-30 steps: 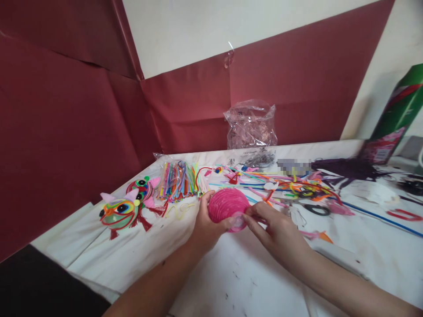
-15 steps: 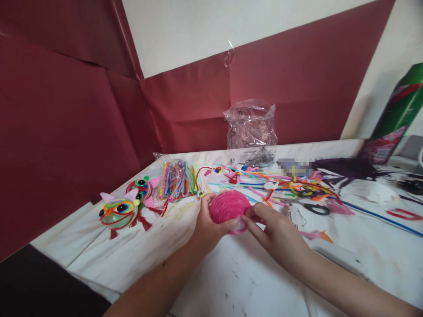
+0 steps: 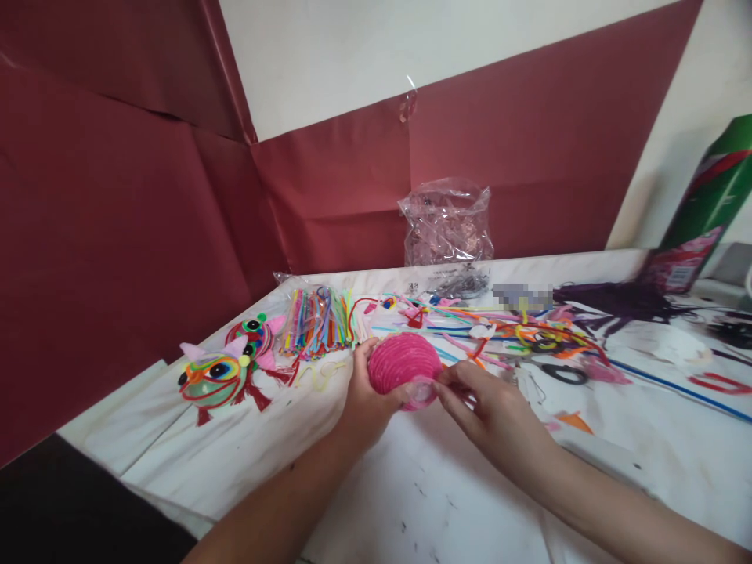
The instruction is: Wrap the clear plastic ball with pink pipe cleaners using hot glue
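A round pink ball (image 3: 404, 362), covered in coiled fuzzy pipe cleaner, rests in my left hand (image 3: 371, 392), whose fingers curl round its left side with the thumb along the bottom. At the lower right of the ball a small clear, uncovered patch shows. Against its right edge my right hand (image 3: 485, 399) is closed in a pinch; a sliver of pink pipe cleaner appears under the fingers, most of it hidden. Off to the left stand two colourful animal heads (image 3: 215, 380) with pink ears, big eyes and red tassels.
Behind my hands lies a bundle of coloured pipe cleaners (image 3: 320, 321). Scissors (image 3: 564, 374), loose strands and a blue rod (image 3: 675, 385) spread to the right. A clear plastic bag (image 3: 450, 223) stands at the back, a green box (image 3: 705, 204) at the far right.
My left hand and the ball have shifted slightly left, and the ball has turned a little, showing more of the clear patch. My right hand keeps its pinch at the edge.
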### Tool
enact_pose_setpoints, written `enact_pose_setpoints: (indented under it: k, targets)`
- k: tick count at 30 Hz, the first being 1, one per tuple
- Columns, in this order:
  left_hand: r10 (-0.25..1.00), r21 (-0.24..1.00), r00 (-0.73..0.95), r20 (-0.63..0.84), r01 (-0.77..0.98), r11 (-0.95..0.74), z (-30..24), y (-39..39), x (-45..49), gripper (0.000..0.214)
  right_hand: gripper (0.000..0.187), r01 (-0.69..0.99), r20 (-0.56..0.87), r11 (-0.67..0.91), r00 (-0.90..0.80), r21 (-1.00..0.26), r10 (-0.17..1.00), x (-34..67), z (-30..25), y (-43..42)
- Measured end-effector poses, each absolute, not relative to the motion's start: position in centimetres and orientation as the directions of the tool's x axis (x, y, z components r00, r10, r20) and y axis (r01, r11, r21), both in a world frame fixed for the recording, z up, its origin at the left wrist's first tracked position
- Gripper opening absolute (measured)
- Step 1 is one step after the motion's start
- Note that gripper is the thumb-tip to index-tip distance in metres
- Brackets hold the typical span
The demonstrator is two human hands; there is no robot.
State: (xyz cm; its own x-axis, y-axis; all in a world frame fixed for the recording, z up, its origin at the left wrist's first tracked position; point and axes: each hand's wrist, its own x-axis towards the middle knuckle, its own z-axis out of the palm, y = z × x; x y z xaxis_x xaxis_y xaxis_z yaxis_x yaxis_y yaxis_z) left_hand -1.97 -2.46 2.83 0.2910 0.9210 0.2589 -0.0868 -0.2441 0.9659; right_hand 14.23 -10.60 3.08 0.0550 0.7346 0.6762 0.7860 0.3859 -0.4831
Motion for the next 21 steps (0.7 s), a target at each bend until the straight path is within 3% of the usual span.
enact_pose_setpoints:
  k: [6, 21]
  targets:
    - [0.910, 0.958, 0.299, 0.286, -0.107, -0.266, 2.79, -2.60, -1.97, 0.086, 0.023, 0.729, 0.606, 0.359, 0.094, -0.582, 0.790, 13.90, 3.16, -10.84]
    - [0.914, 0.964, 0.308, 0.265, -0.111, -0.242, 2.82, -3.03, -1.52, 0.083, 0.026, 0.703, 0.551, 0.317, 0.127, -0.636, 0.825, 13.90, 3.33, -10.66]
